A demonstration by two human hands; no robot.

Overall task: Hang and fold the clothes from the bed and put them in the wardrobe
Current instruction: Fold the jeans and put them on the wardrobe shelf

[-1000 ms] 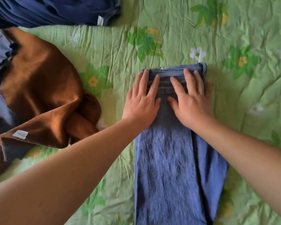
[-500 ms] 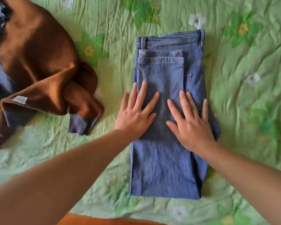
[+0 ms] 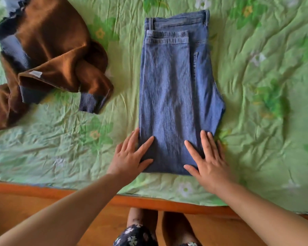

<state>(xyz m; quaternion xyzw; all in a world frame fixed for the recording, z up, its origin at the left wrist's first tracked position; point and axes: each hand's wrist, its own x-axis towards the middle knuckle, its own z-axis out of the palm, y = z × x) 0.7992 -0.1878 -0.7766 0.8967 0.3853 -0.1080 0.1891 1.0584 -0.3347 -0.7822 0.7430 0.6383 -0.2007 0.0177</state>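
The brown sweater (image 3: 57, 55) lies crumpled toward the left side of the bed (image 3: 167, 204). Its ribbed cuff is near the jeans but apart from them, and if I sweep a fold out that way I judge it could snag and drag along. My left hand (image 3: 130, 157) lies flat with fingers spread, half on the near left corner of the folded jeans (image 3: 176, 96), half on the green bedspread (image 3: 267, 68). The jeans lie lengthwise in the middle, waistband far, folded end close to the bed's near edge. That is my main worry: a tug toward me could slide them over that edge to the floor, and the crinkled cover might ride along. My right hand (image 3: 209, 160) presses the near right corner, fingers spread too. Beyond it the seat bulges out past the legs, so the next fold may come out crooked if the layers slip. Open room lies to the right and beyond the waistband; I would fold away from me.
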